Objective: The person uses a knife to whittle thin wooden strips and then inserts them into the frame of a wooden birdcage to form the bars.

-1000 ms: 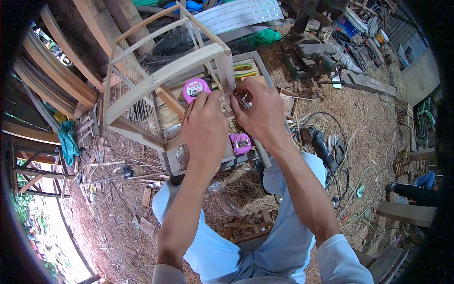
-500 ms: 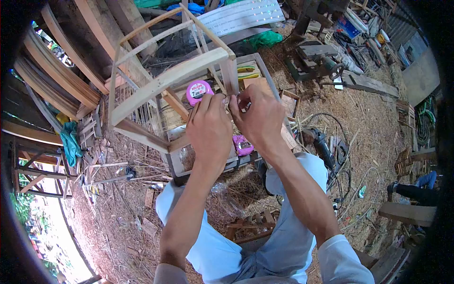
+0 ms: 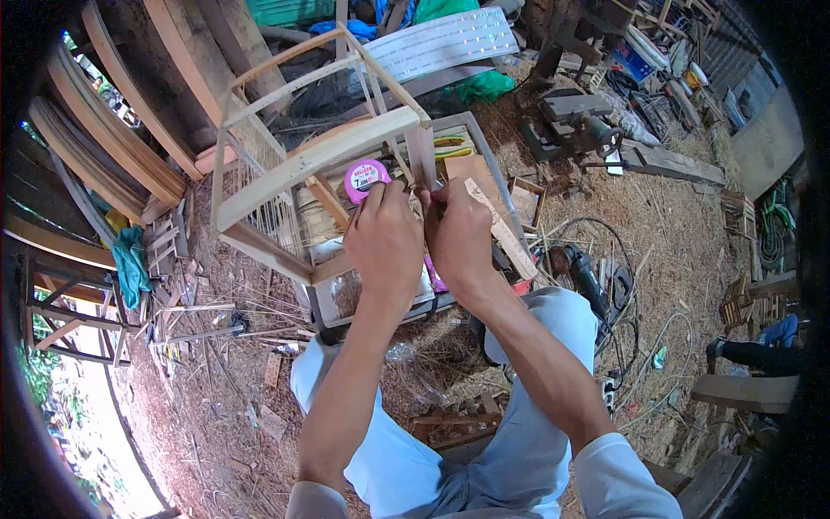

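Observation:
My left hand point(image 3: 385, 242) and my right hand point(image 3: 461, 238) are side by side, fingers curled, fingertips meeting at the lower part of a corner post of a wooden frame point(image 3: 324, 157). Whatever they pinch is hidden by the fingers. Thin upright bars line the left side of this cage-like frame. A pink tape measure point(image 3: 367, 176) lies just beyond my left fingertips. Another pink object point(image 3: 435, 275) is mostly covered by my right hand. To the right of my right hand lies a pale wooden strip point(image 3: 501, 232).
The frame rests on a grey-edged work surface point(image 3: 474, 128) before my knees. A corded power tool point(image 3: 581, 272) lies on the shavings at right, near a metal vise-like tool point(image 3: 596, 134). Curved wooden boards point(image 3: 112, 130) lean at left. A person's leg point(image 3: 761, 353) shows at far right.
My right hand has turned and drawn closer to the left, its fingers more curled. The view has shifted slightly, so the frame appears lower. More of the pale wooden strip shows.

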`<state>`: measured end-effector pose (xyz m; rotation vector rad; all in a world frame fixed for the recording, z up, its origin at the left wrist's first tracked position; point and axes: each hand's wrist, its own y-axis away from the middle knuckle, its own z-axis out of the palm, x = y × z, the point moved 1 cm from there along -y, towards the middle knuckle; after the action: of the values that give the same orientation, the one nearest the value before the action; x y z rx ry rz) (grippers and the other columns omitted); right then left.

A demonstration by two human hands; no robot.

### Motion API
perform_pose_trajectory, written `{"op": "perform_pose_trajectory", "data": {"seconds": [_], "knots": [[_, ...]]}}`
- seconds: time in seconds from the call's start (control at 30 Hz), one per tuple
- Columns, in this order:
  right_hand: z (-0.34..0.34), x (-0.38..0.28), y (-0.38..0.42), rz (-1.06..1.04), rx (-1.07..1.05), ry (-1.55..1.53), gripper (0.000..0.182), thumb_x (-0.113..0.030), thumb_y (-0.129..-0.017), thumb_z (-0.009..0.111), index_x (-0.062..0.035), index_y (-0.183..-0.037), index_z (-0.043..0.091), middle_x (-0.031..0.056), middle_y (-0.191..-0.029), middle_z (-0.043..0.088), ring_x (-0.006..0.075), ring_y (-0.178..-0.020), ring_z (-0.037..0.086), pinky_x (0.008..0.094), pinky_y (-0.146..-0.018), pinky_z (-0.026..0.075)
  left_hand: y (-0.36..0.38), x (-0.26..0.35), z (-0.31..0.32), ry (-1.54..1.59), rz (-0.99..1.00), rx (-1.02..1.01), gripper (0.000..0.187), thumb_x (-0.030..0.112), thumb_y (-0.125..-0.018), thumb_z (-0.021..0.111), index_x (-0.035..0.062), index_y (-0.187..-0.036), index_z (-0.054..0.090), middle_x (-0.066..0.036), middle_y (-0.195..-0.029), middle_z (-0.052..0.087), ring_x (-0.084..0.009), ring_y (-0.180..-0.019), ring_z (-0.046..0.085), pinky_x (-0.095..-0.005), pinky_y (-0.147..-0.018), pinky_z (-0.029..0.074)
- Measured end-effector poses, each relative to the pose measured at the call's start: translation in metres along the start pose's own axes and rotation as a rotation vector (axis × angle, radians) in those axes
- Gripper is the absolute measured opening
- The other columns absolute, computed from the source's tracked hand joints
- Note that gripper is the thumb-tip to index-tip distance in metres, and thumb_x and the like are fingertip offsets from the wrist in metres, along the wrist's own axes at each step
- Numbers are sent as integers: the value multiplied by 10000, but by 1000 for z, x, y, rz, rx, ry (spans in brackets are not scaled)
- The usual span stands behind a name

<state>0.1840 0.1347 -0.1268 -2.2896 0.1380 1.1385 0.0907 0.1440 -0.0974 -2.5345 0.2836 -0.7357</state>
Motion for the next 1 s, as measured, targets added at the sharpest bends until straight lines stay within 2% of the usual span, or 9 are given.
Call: {"op": "perform_pose_trajectory", "data": {"seconds": [0.13, 0.33, 0.4, 0.47, 0.53, 0.7, 0.77, 0.9, 1.0], "knots": [[5, 1, -2, 14, 82, -7, 171, -86, -843, 644, 20, -780, 526, 226, -645, 601, 364, -604, 625, 421, -505, 456, -1, 2, -2, 11, 26, -14, 166, 102, -844, 551, 63, -971, 651, -129, -926, 635, -348, -824, 614, -431, -690, 485], [-24, 2, -3, -135, -29, 76, 82, -23, -803, 640, -5, -868, 592, 176, -754, 641, 350, -648, 628, 402, -555, 470, 2, -7, -2, 66, 158, -16, 171, 47, -820, 548, 61, -957, 649, -120, -951, 622, -326, -860, 606, -416, -727, 478], [-39, 3, -3, -134, -132, 93, 273, 31, -688, 614, -57, -946, 625, 152, -823, 645, 363, -748, 628, 440, -614, 477, 3, -9, -4, 119, 200, -24, 171, 28, -812, 546, 55, -948, 645, -117, -954, 618, -319, -864, 604, -412, -737, 477], [-47, 7, -9, -124, -152, 80, 237, 25, -677, 623, -67, -893, 655, 127, -832, 646, 342, -761, 621, 424, -645, 477, 5, -10, -8, 176, 239, -72, 180, -14, -782, 560, 41, -933, 642, -113, -931, 624, -314, -853, 609, -412, -752, 480], [-54, 9, -21, -435, -185, 125, 139, 40, -759, 620, -50, -857, 661, 102, -798, 649, 290, -742, 616, 359, -630, 476, 4, -13, -12, 226, 249, -103, 180, -20, -772, 571, 39, -925, 644, -116, -921, 626, -315, -856, 610, -408, -760, 481], [-61, 12, -31, -322, -414, -148, 156, 39, -739, 629, -63, -845, 681, 91, -779, 652, 280, -770, 604, 354, -673, 484, 6, -28, -17, 338, 366, -97, 186, -38, -743, 597, 28, -909, 650, -119, -883, 631, -313, -852, 614, -389, -755, 488], [-62, 12, -33, -270, -556, -220, 163, 42, -740, 629, -64, -848, 689, 89, -774, 653, 278, -745, 613, 352, -669, 490, 6, -27, -23, 437, 352, -221, 173, -28, -748, 595, 28, -901, 652, -116, -868, 631, -302, -833, 617, -383, -724, 492], [-64, -2, -22, -373, -425, 28, 233, 81, -704, 610, -46, -887, 678, 112, -826, 670, 307, -762, 637, 375, -657, 488, 9, -20, -24, 267, 343, -166, 171, -26, -750, 593, 33, -898, 656, -111, -861, 636, -292, -803, 626, -377, -700, 494], [-58, -17, -3, -231, -271, 182, 261, 85, -705, 597, -39, -923, 669, 137, -851, 666, 320, -762, 645, 346, -635, 491, 8, -19, -21, 238, 253, -149, 152, -9, -769, 595, 43, -896, 660, -108, -849, 633, -290, -773, 629, -373, -680, 494]]}}
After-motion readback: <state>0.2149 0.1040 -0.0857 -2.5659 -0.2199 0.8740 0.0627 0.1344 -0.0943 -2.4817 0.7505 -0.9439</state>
